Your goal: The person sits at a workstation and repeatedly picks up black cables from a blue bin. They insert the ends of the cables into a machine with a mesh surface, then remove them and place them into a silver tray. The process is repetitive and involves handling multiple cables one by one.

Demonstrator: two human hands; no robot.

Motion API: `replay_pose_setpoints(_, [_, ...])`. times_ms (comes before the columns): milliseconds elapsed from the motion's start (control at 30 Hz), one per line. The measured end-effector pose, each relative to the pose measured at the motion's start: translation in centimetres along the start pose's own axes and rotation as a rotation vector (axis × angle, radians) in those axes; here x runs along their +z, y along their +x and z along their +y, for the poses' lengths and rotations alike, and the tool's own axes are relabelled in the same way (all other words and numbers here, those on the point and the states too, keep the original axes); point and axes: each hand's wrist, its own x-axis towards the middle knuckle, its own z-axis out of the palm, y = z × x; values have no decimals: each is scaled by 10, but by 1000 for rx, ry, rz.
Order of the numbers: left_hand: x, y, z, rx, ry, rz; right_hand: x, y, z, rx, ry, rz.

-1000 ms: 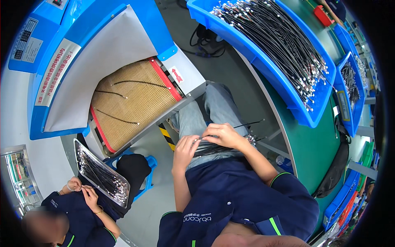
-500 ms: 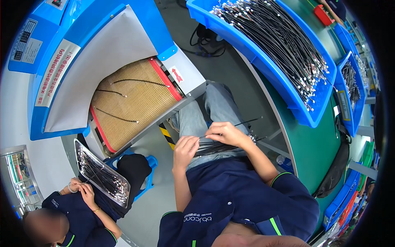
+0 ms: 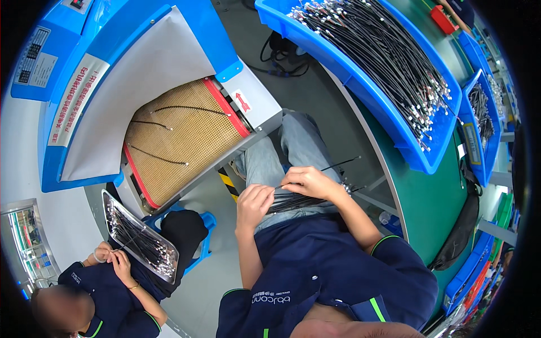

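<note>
A thin black cable [image 3: 341, 164] is pinched between my two hands above my lap, its free end sticking out to the right. My left hand [image 3: 255, 206] closes its fingers on the left part of the cable. Close by on the right, my right hand [image 3: 307, 183] grips the same cable with bent fingers. Under both hands a bundle of black cables [image 3: 301, 203] lies across my thighs, with small connectors at its right end. My fingers hide the stretch of cable within each grip.
Ahead on the left, a blue machine [image 3: 225, 53] has a mesh conveyor belt [image 3: 186, 132] carrying several black cables. A blue bin [image 3: 434, 160] full of cables stands on the green table [image 3: 417, 197] at right. A co-worker's hands [image 3: 115, 262] work beside a metal tray [image 3: 172, 276] of cables.
The cables on the belt have shifted slightly up and left, toward the machine's opening. My hands have barely moved and still grip the cable; its free end is slightly higher.
</note>
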Motion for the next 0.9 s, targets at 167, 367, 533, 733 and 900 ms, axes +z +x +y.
replay_pose_setpoints(167, [-3,-2,-2,-49,9,12,-8,-2,1,37,-19,14])
replay_pose_setpoints(367, [-5,-7,-7,-96,12,40,-17,-6,6,56,-64,29])
replay_pose_setpoints(533, [-5,-4,-9,-65,43,38,-18,-3,2,69,-79,17])
replay_pose_setpoints(733, [-17,-11,-20,-109,96,34,-29,-5,9,41,-229,19])
replay_pose_setpoints(900, [-36,-30,-38,-222,145,89,-55,-16,18,84,-330,50])
